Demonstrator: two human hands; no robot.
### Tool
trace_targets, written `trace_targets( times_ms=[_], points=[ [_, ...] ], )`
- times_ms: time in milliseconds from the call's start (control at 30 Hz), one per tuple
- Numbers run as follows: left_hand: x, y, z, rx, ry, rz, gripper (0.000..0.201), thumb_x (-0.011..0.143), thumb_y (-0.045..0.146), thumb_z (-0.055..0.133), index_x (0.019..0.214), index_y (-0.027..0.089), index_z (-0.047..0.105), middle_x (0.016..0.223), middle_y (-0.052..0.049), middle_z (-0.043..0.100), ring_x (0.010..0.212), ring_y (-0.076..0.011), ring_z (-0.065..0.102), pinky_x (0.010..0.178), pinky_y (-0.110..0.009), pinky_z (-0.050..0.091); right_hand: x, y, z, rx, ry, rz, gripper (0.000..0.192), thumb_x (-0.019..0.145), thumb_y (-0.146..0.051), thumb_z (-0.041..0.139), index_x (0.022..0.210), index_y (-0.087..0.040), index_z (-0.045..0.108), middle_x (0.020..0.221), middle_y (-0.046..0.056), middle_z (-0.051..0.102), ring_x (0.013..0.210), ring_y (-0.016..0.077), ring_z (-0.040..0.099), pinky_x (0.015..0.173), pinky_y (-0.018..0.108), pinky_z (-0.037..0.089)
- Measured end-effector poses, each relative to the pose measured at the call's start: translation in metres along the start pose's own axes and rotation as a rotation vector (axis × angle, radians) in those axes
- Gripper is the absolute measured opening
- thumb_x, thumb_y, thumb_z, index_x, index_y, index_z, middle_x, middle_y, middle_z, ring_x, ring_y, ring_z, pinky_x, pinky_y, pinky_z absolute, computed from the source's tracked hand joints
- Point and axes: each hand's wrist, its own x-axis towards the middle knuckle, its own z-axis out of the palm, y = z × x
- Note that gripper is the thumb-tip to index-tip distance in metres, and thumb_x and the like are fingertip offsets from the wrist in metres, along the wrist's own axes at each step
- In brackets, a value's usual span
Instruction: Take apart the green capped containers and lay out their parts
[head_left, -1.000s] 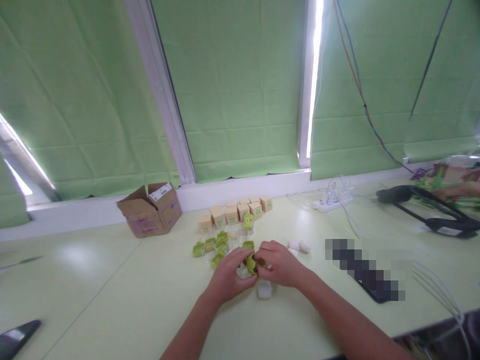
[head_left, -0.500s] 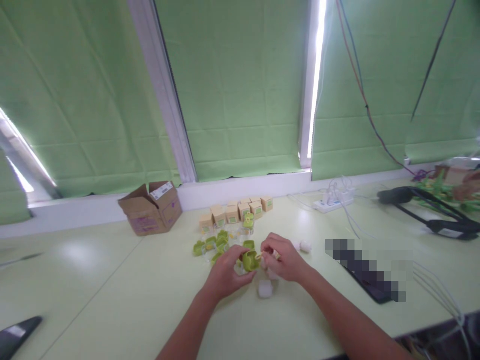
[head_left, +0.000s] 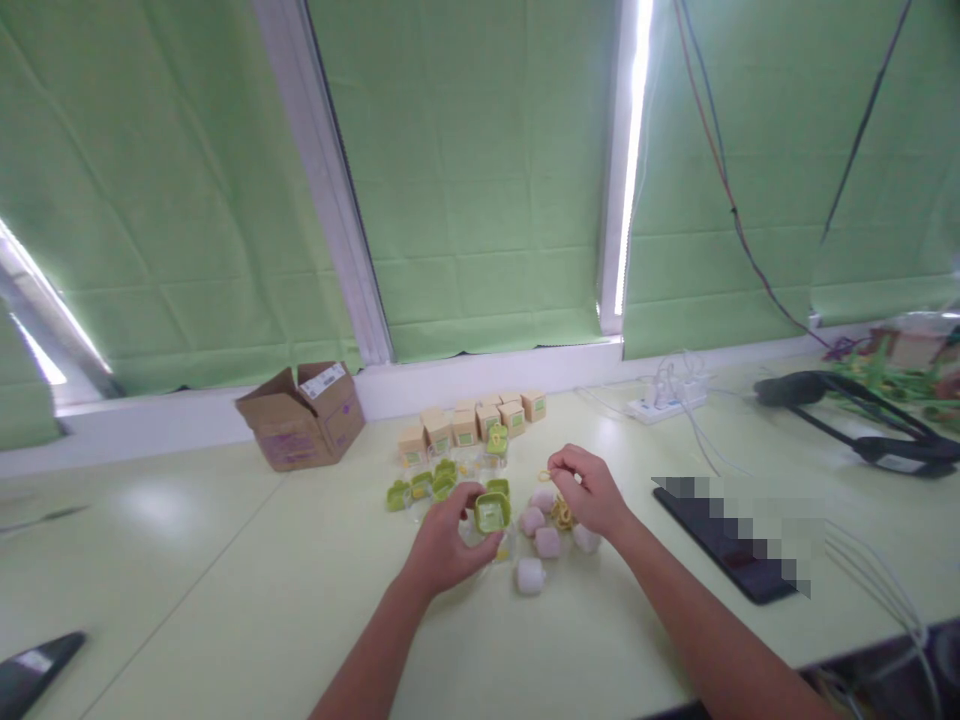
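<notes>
My left hand (head_left: 450, 545) grips a small green square cup (head_left: 492, 513), its open side turned toward me. Raised to the right of it, my right hand (head_left: 589, 488) pinches a thin yellow ring (head_left: 546, 476). Below that hand lies a pile of yellow rings (head_left: 562, 514). Around the pile are several pale pink rounded pieces (head_left: 547, 542), and one whitish piece (head_left: 530, 576) sits nearer to me. Several green pieces (head_left: 421, 485) with clear plastic parts lie beyond my left hand.
Small tan boxes (head_left: 465, 428) stand in a row near the wall. An open cardboard box (head_left: 304, 420) is at the back left. A power strip (head_left: 667, 400) with cables, a dark phone-like slab (head_left: 739, 550) and a black headset-like object (head_left: 862, 425) are on the right.
My right hand has drawn away from the cup, up and to the right, with the yellow ring. The cup has turned in my left hand, and the rings and pink pieces are uncovered.
</notes>
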Motion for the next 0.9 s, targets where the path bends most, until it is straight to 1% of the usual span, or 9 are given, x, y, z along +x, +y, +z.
trace_targets(
  times_ms=[100,200,267,333,400,500,667,767,900],
  points=[
    [0.000,0.001,-0.005,0.007,-0.025,0.014,0.034,0.069,0.026,0.063,0.100,0.021,0.050,0.084,0.001,0.061,0.073,-0.0166,0.057,0.069,-0.028,0.045,0.001,0.007,0.000,-0.160,-0.105,0.086,0.018,0.080,-0.016,0.043,0.068,-0.018,0.057,0.070,0.001,0.058,0.068,0.0134,0.051,0.065,0.024,0.037],
    [0.001,-0.002,-0.009,0.011,-0.059,0.016,0.031,0.070,0.026,0.062,0.098,0.021,0.052,0.090,-0.001,0.061,0.079,-0.0177,0.057,0.074,-0.030,0.045,0.000,0.014,0.000,-0.397,-0.248,0.186,0.019,0.079,-0.021,0.046,0.067,-0.017,0.060,0.072,0.003,0.061,0.071,0.0141,0.053,0.067,0.024,0.036],
    [0.002,-0.004,-0.010,0.006,-0.080,0.027,0.028,0.070,0.027,0.063,0.096,0.021,0.054,0.094,-0.002,0.061,0.084,-0.0187,0.056,0.079,-0.031,0.044,-0.001,0.019,0.000,-0.535,-0.309,0.230,0.021,0.080,-0.025,0.047,0.070,-0.017,0.063,0.077,0.005,0.063,0.075,0.0155,0.056,0.069,0.024,0.036],
    [0.003,-0.006,-0.012,0.002,-0.117,0.047,0.026,0.070,0.028,0.065,0.094,0.020,0.056,0.091,-0.001,0.060,0.084,-0.0184,0.056,0.079,-0.030,0.044,-0.002,0.021,0.000,-0.633,-0.353,0.255,0.024,0.082,-0.028,0.047,0.074,-0.017,0.067,0.082,0.007,0.065,0.080,0.0174,0.057,0.071,0.025,0.036],
    [0.004,-0.007,-0.014,0.001,-0.169,0.063,0.026,0.069,0.029,0.066,0.092,0.020,0.058,0.084,0.000,0.059,0.079,-0.0171,0.055,0.075,-0.029,0.043,-0.002,0.023,-0.001,-0.699,-0.388,0.273,0.026,0.083,-0.030,0.046,0.078,-0.017,0.069,0.085,0.009,0.067,0.084,0.0192,0.058,0.072,0.026,0.036],
    [0.004,-0.009,-0.019,-0.007,-0.249,0.064,0.028,0.068,0.030,0.069,0.093,0.021,0.060,0.081,0.001,0.059,0.076,-0.0161,0.055,0.073,-0.028,0.043,-0.002,0.023,-0.001,-0.753,-0.420,0.290,0.027,0.083,-0.032,0.047,0.082,-0.018,0.071,0.086,0.009,0.068,0.086,0.0209,0.060,0.072,0.027,0.036],
    [0.003,-0.017,-0.032,-0.052,-0.378,-0.011,0.036,0.063,0.028,0.072,0.097,0.022,0.062,0.090,0.001,0.062,0.080,-0.0169,0.057,0.076,-0.028,0.044,-0.002,0.024,-0.001,-0.792,-0.429,0.286,0.028,0.082,-0.031,0.047,0.083,-0.019,0.072,0.087,0.010,0.068,0.086,0.0220,0.061,0.070,0.028,0.037],
    [0.002,-0.023,-0.040,-0.083,-0.448,-0.042,0.043,0.061,0.024,0.072,0.103,0.025,0.061,0.101,0.000,0.062,0.091,-0.0188,0.056,0.086,-0.030,0.043,-0.002,0.024,-0.002,-0.799,-0.441,0.288,0.029,0.082,-0.031,0.046,0.084,-0.019,0.072,0.088,0.010,0.069,0.086,0.0223,0.062,0.070,0.028,0.037],
    [0.001,-0.029,-0.045,-0.101,-0.527,-0.009,0.047,0.061,0.023,0.074,0.105,0.028,0.060,0.118,0.000,0.054,0.113,-0.0222,0.048,0.103,-0.035,0.033,-0.002,0.022,-0.002,-0.804,-0.460,0.300,0.029,0.082,-0.032,0.046,0.086,-0.019,0.072,0.089,0.011,0.069,0.088,0.0227,0.062,0.072,0.028,0.038]
  ],
)
